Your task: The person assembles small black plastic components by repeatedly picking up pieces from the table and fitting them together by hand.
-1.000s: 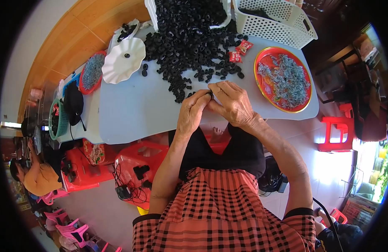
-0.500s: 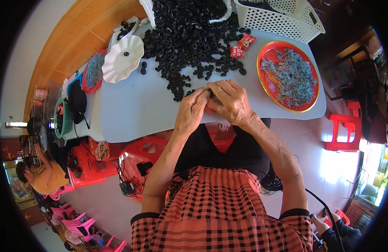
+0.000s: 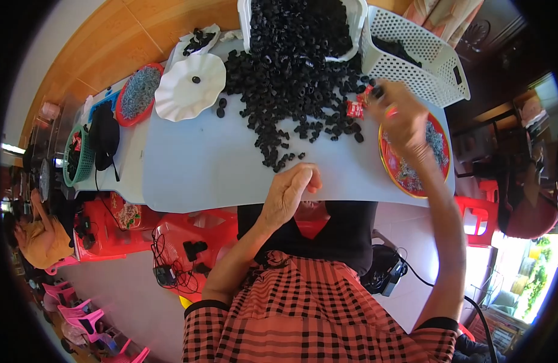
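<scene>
Above the surface (image 3: 197, 160): left hand (image 3: 291, 189) curled, contents hidden;
Red tray (image 3: 390, 163): right hand (image 3: 403, 115) blocks part, grip unclear;
White basket (image 3: 412, 74): beyond

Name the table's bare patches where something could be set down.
The larger bare patch of table lies between wavy dish, black pile, left hand and near edge. A smaller one separates that hand from the right tray. Crowded: the far side, where pile, bin and basket crowd together.

An orange-brown tiled wall (image 3: 131, 36) stands behind; pink chairs (image 3: 81, 319) dot the pale floor (image 3: 128, 290); daylight (image 3: 530, 272) glares at right.
</scene>
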`<move>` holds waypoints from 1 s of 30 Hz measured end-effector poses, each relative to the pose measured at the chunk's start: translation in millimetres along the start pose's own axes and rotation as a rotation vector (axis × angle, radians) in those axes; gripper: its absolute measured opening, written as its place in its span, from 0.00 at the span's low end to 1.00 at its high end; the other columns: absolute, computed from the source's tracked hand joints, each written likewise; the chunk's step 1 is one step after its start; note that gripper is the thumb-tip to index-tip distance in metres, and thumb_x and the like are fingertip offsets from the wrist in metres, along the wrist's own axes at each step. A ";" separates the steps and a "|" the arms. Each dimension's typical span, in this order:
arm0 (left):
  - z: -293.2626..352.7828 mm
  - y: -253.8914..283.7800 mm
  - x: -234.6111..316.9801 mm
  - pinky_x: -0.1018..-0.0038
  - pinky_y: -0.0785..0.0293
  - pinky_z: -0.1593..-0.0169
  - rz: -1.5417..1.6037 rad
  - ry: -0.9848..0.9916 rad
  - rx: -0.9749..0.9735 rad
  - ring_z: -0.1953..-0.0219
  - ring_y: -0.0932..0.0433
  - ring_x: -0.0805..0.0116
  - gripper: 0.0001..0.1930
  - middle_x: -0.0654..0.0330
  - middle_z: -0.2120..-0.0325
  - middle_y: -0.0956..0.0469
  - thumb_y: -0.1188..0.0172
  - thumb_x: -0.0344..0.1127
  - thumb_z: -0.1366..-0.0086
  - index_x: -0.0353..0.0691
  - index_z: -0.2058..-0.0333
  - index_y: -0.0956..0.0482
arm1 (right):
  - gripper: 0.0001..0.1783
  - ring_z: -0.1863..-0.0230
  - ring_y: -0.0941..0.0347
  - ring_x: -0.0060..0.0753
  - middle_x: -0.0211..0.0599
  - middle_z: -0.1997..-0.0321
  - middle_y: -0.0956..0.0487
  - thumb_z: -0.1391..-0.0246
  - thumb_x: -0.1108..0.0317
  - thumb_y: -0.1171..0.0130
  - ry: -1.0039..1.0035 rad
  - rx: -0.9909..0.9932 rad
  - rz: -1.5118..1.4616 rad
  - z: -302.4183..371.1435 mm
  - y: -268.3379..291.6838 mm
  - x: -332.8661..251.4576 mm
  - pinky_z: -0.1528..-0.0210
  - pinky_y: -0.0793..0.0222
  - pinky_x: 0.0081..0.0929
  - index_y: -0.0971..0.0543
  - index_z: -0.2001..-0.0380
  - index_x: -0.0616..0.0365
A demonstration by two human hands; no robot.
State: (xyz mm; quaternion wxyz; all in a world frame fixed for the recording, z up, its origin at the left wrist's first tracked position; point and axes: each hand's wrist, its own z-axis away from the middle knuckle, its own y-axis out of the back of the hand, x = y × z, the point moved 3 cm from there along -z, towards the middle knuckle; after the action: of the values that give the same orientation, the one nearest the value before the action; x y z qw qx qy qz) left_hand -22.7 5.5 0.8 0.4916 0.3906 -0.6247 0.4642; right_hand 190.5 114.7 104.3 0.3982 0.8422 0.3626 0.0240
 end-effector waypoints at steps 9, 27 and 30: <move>-9.4 -3.7 4.8 0.76 0.29 0.63 -0.137 0.006 0.006 0.70 0.27 0.73 0.14 0.60 0.72 0.24 0.53 0.38 0.29 0.32 0.63 0.24 | 0.16 0.56 0.25 0.45 0.44 0.60 0.21 0.58 0.68 0.30 0.228 0.047 0.387 -55.9 23.3 64.3 0.52 0.30 0.36 0.20 0.64 0.61; -7.6 -2.7 0.9 0.77 0.30 0.65 -0.163 -0.036 0.085 0.72 0.27 0.73 0.10 0.58 0.74 0.23 0.50 0.33 0.30 0.31 0.61 0.26 | 0.08 0.65 0.26 0.35 0.31 0.73 0.24 0.57 0.71 0.37 0.004 -0.272 0.002 11.1 -83.1 -18.8 0.59 0.38 0.34 0.21 0.70 0.57; -8.7 0.0 4.4 0.78 0.30 0.64 -0.074 -0.019 0.144 0.71 0.28 0.75 0.11 0.60 0.73 0.23 0.51 0.34 0.30 0.31 0.59 0.26 | 0.08 0.70 0.24 0.35 0.35 0.75 0.22 0.57 0.72 0.37 -0.110 -0.277 -0.117 18.9 -71.2 -27.9 0.62 0.32 0.33 0.21 0.72 0.61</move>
State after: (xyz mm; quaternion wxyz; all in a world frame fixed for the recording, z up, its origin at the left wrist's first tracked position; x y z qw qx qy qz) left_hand -21.4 13.7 5.9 0.4732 0.4524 -0.5792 0.4858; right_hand 134.0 114.6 49.4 0.5305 0.7567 0.3820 0.0043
